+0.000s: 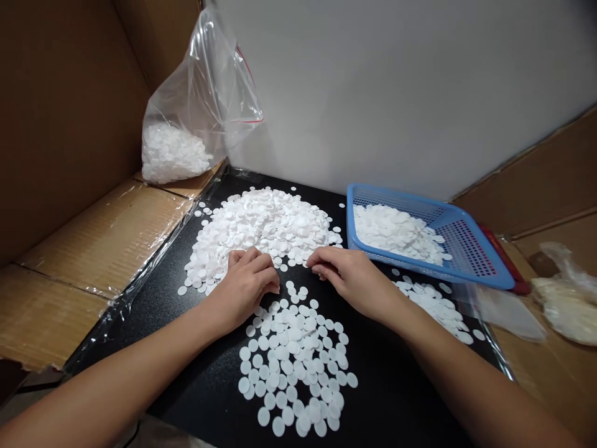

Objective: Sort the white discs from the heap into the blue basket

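A big heap of small white discs (265,224) lies at the back of a black mat (186,298). My left hand (245,286) rests at the heap's near edge, fingers curled under, and what they hold is hidden. My right hand (349,274) sits beside it with fingers bent and pressed together at the heap's edge. Between my forearms a flat spread of white discs (293,361) covers the mat. A smaller patch of discs (433,305) lies to the right of my right wrist.
A blue plastic basket (471,249) holding more white discs stands at the right. A clear plastic bag (196,124) with discs leans at the back left on cardboard (107,236). Crumpled plastic (564,298) lies at the far right.
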`<state>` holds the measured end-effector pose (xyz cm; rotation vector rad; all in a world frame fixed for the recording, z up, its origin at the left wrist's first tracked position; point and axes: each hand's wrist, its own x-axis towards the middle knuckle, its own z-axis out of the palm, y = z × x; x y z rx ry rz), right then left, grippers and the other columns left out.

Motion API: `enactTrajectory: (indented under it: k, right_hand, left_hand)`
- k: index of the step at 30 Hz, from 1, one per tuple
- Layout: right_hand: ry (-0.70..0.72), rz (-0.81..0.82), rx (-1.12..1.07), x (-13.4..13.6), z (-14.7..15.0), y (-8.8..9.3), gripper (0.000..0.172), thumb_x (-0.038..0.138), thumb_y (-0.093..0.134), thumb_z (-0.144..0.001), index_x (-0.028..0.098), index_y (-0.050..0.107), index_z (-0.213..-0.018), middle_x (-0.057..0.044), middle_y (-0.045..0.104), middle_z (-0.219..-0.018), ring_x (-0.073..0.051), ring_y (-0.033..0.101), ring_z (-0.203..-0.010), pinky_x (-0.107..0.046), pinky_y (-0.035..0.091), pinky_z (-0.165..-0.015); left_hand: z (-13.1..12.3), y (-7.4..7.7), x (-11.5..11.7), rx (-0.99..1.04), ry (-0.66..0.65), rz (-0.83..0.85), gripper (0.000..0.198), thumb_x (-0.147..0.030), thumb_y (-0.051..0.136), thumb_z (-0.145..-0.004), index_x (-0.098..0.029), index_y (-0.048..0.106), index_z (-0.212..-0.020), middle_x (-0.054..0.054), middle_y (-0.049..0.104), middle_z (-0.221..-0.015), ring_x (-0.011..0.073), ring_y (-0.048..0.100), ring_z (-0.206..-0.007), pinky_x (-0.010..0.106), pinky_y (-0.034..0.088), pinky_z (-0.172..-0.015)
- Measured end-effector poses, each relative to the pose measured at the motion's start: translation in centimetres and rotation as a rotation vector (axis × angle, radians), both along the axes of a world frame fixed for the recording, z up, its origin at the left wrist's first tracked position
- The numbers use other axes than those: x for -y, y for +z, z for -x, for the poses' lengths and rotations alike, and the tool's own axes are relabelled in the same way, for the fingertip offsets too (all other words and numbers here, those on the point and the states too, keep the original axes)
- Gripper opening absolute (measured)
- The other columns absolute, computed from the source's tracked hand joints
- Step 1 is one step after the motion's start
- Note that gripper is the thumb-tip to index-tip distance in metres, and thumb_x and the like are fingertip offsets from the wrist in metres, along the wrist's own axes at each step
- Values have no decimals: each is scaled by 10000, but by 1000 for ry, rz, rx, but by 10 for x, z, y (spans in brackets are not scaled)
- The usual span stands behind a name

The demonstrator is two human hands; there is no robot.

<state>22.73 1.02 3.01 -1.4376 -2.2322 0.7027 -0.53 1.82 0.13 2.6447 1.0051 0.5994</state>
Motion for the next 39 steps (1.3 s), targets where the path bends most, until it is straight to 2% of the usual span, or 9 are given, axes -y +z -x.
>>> enactTrajectory:
  k: [7, 15, 18, 20, 25, 27, 30, 34, 39]
  right_hand:
    - [58, -15, -89, 7, 17, -13, 159, 135, 496, -941, 210, 632, -911, -32, 692, -898, -179, 645, -819, -306, 498, -723]
    - [104, -152, -54, 14, 40, -31, 71, 145, 659, -879, 175, 633, -938, -44, 617, -894, -170, 591, -757, -284, 486, -641]
    - [158, -264, -2, 14, 44, -33, 28, 134, 637, -888, 160, 643, -893, -53, 620, -861, -183, 585, -774, -307, 487, -681]
    - [171, -292, -9, 12, 44, -31, 91, 116, 606, -899, 158, 649, -830, -46, 622, -810, -186, 581, -775, -325, 481, -721]
    - [25, 58, -145, 10, 39, -22, 150, 132, 630, -864, 188, 656, -728, -1, 628, -735, -135, 567, -644, -252, 434, -574]
    - [-19, 126, -158, 10, 38, -21, 162, 145, 621, -861, 195, 653, -710, 4, 635, -733, -130, 564, -631, -248, 422, -562]
    - [-40, 87, -160, 11, 40, -23, 163, 132, 620, -840, 194, 625, -690, 9, 614, -717, -131, 548, -636, -250, 412, -569]
    - [-58, 29, -145, 12, 42, -27, 180, 65, 601, -816, 190, 571, -689, 18, 565, -695, -127, 522, -627, -246, 392, -558]
    - [21, -34, -88, 10, 38, -29, 157, 89, 555, -889, 201, 663, -910, -18, 583, -822, -155, 561, -732, -272, 446, -630]
  left_hand:
    - [-5, 1, -3, -38, 229, 63, 131, -111, 611, -895, -170, 660, -789, 43, 568, -880, 223, 433, -901, 357, 273, -759]
    - [-3, 6, -3, -12, 239, 175, 107, -156, 593, -922, -178, 641, -829, 39, 563, -917, 221, 431, -910, 362, 269, -756]
    - [0, 13, -2, 39, 271, 239, 90, -204, 610, -925, -188, 648, -845, 31, 552, -921, 221, 433, -920, 366, 272, -776]
    - [1, 17, 1, 42, 282, 273, 102, -215, 620, -920, -191, 658, -828, 30, 547, -923, 225, 430, -927, 370, 268, -781]
    - [0, 12, 10, -36, 187, 266, 124, -136, 669, -866, -190, 681, -756, 32, 543, -901, 229, 426, -927, 366, 250, -760]
    - [0, 8, 10, -51, 179, 211, 117, -116, 675, -860, -200, 697, -781, 33, 552, -903, 229, 425, -930, 367, 246, -758]
    - [1, 5, 7, -29, 215, 154, 132, -105, 639, -890, -213, 704, -852, 32, 572, -917, 226, 429, -931, 361, 246, -756]
    - [8, 13, 3, 36, 265, 138, 182, -80, 574, -925, -225, 685, -920, 25, 582, -911, 213, 440, -914, 350, 260, -762]
    - [18, 25, -1, 77, 323, 104, 149, -125, 577, -940, -236, 677, -928, 21, 588, -918, 211, 449, -911, 359, 276, -783]
